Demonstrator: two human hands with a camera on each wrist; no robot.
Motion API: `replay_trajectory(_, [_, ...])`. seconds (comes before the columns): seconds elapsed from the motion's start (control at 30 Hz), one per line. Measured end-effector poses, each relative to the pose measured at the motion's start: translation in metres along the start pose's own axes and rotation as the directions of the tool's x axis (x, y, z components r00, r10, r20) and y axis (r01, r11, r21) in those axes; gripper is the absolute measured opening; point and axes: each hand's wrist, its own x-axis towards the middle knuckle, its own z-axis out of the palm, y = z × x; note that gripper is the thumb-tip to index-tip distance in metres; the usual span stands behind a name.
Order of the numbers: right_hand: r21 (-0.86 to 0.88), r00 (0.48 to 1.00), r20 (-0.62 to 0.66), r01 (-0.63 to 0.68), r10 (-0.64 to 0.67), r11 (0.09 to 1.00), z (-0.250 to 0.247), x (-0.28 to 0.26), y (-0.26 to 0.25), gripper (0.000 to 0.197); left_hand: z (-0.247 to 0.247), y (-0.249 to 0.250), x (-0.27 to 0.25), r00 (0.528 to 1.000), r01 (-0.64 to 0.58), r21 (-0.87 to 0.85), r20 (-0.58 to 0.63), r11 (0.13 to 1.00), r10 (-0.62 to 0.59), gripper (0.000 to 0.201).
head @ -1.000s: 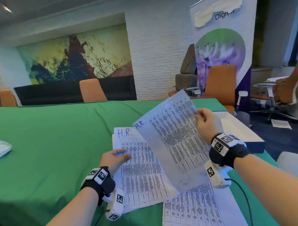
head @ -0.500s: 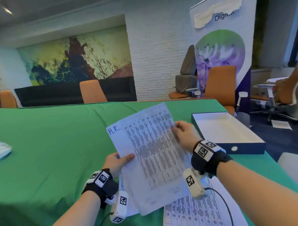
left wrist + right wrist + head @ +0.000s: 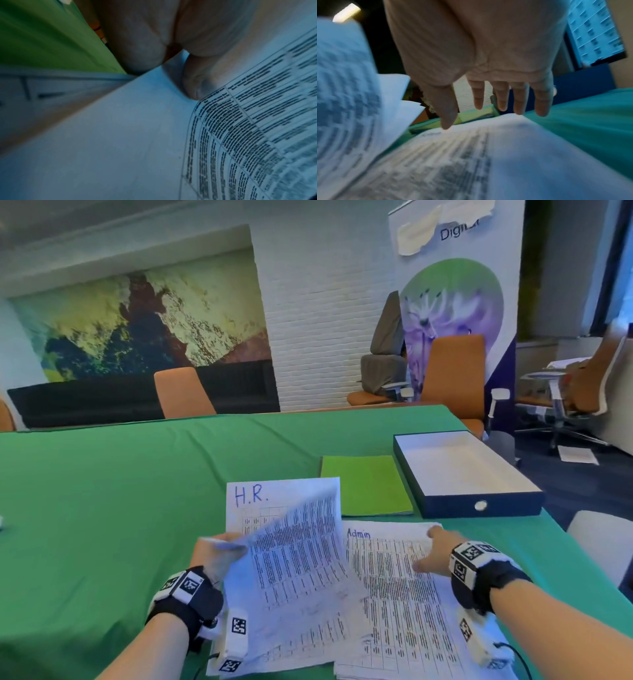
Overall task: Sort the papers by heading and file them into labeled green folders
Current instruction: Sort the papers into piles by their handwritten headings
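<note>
**H.R. sheet handed to the left, right hand moves to the Admin pile**

Half a second ago both hands held the loose H.R. sheet (image 3: 294, 563) up in front of the person; now the right hand (image 3: 432, 556) has let go and hovers over the Admin pile (image 3: 407, 594) with its fingers straight and spread, holding nothing. The left hand (image 3: 214, 556) alone pinches the sheet by its left edge, thumb on top as the left wrist view shows (image 3: 193, 83). The sheet curls and blurs above the H.R. pile (image 3: 246, 501), which lies flat on the green tablecloth (image 3: 102, 508) just left of the Admin pile.

The risk, as I judge it, lies in that one-handed pinch: the sheet is limp and bowed, so it may land skewed on its pile or slide across onto the Admin papers, whose inner edge it already overhangs, and mix the headings. The right hand could also drag the top Admin page if it presses while sliding.

A lime-green folder (image 3: 366, 484) lies closed just beyond the two piles, and I can read no label on it. Beside it, to the right, an open dark box with a white inside (image 3: 469, 470) sits near the table edge. Orange chairs (image 3: 181, 392) and a printed banner (image 3: 452, 302) stand beyond the table. Nothing lies between the piles and the folder.
</note>
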Motion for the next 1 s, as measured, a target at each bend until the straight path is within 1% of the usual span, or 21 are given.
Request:
replay_trajectory(0.03, [-0.027,0.999,0.001,-0.043,0.043,0.999,0.002,-0.001,0.007,0.098,-0.001,-0.002,0.003,1.0,-0.002,-0.018,0.01,1.0,0.002,0.047])
replay_trajectory(0.07, [-0.044,0.997,-0.003,-0.079,0.079,0.996,0.005,-0.001,0.012,0.103,-0.001,-0.006,0.007,1.0,-0.001,-0.046,0.022,0.999,0.002,0.052])
replay_trajectory(0.1, [-0.052,0.994,-0.007,-0.105,0.105,0.993,0.006,-0.003,0.015,0.104,-0.001,-0.006,0.008,1.0,-0.001,-0.053,0.027,0.999,0.003,0.047])
replay_trajectory(0.17, [-0.033,0.99,-0.02,-0.138,0.137,0.99,0.007,-0.003,0.019,0.1,0.002,-0.008,0.008,0.998,-0.036,-0.132,0.042,0.991,0.042,0.015])
replay_trajectory(0.2, [-0.007,0.989,-0.019,-0.144,0.144,0.989,0.006,-0.003,0.019,0.094,0.004,-0.01,0.008,0.996,-0.065,-0.194,0.043,0.979,0.075,0.008])
replay_trajectory(0.23, [0.012,0.989,-0.018,-0.144,0.145,0.989,0.005,-0.004,0.018,0.086,0.004,-0.013,0.009,0.996,-0.067,-0.218,0.044,0.974,0.078,0.009])
replay_trajectory(0.3, [0.044,0.988,-0.023,-0.152,0.153,0.987,0.003,-0.004,0.018,0.071,0.008,-0.014,0.008,0.994,-0.066,-0.21,0.074,0.975,0.083,0.007])
replay_trajectory(0.37, [0.093,0.983,-0.066,-0.164,0.17,0.982,0.001,-0.003,0.021,0.059,0.011,-0.009,0.004,0.992,-0.078,-0.181,0.084,0.981,0.094,0.004])
replay_trajectory(0.4, [0.124,0.98,-0.095,-0.165,0.177,0.978,0.0,-0.001,0.022,0.055,0.012,-0.008,0.004,0.993,-0.061,-0.184,0.087,0.981,0.078,0.008])
replay_trajectory(0.47, [0.164,0.973,-0.147,-0.153,0.177,0.975,0.0,0.003,0.026,0.041,0.013,-0.006,0.005,0.994,-0.039,-0.164,0.095,0.986,0.055,0.026])
replay_trajectory(0.53, [0.197,0.967,-0.195,-0.125,0.164,0.972,0.001,0.008,0.031,0.018,0.016,-0.006,0.005,0.994,-0.019,-0.16,0.101,0.987,0.036,0.037])
replay_trajectory(0.57, [0.229,0.963,-0.217,-0.109,0.16,0.967,-0.001,0.01,0.033,0.007,0.018,-0.004,0.004,0.995,-0.005,-0.181,0.094,0.984,0.023,0.041])
replay_trajectory(0.6, [0.268,0.957,-0.245,-0.089,0.157,0.959,-0.004,0.012,0.035,0.003,0.021,-0.005,0.006,0.997,0.001,-0.199,0.078,0.98,0.015,0.048])
replay_trajectory(0.67, [0.356,0.937,-0.322,-0.015,0.137,0.935,-0.016,0.014,0.039,0.006,0.024,-0.003,0.005,0.996,-0.003,-0.184,0.085,0.983,0.019,0.059])
replay_trajectory(0.73, [0.45,0.911,-0.398,0.093,0.106,0.888,-0.034,0.013,0.039,0.006,0.023,-0.001,0.005,0.997,-0.013,-0.173,0.073,0.985,0.026,0.062])
replay_trajectory(0.8, [0.536,0.877,-0.475,0.225,0.07,0.814,-0.053,0.007,0.035,0.004,0.02,0.003,0.003,0.998,0.0,-0.14,0.063,0.99,0.009,0.056])
replay_trajectory(0.83, [0.574,0.858,-0.51,0.287,0.061,0.767,-0.063,0.005,0.032,0.006,0.018,0.005,0.002,0.998,-0.007,-0.11,0.061,0.994,0.014,0.046])
replay_trajectory(0.9, [0.608,0.828,-0.559,0.377,0.039,0.699,-0.077,0.001,0.026,0.007,0.017,0.006,0.005,0.998,0.001,-0.14,0.064,0.99,0.008,0.025])
replay_trajectory(0.93, [0.612,0.824,-0.566,0.405,0.018,0.679,-0.082,0.0,0.022,0.009,0.016,0.003,0.01,0.998,0.015,-0.085,0.06,0.996,-0.01,0.024])
replay_trajectory(0.97, [0.621,0.829,-0.56,0.427,-0.01,0.658,-0.085,-0.001,0.018,0.008,0.015,0.002,0.013,0.997,0.048,0.01,0.067,0.999,-0.049,0.028])
replay_trajectory(1.0, [0.631,0.839,-0.543,0.443,-0.045,0.637,-0.087,-0.002,0.013,0.006,0.014,0.0,0.015,0.995,0.061,0.053,0.071,0.997,-0.065,0.032])
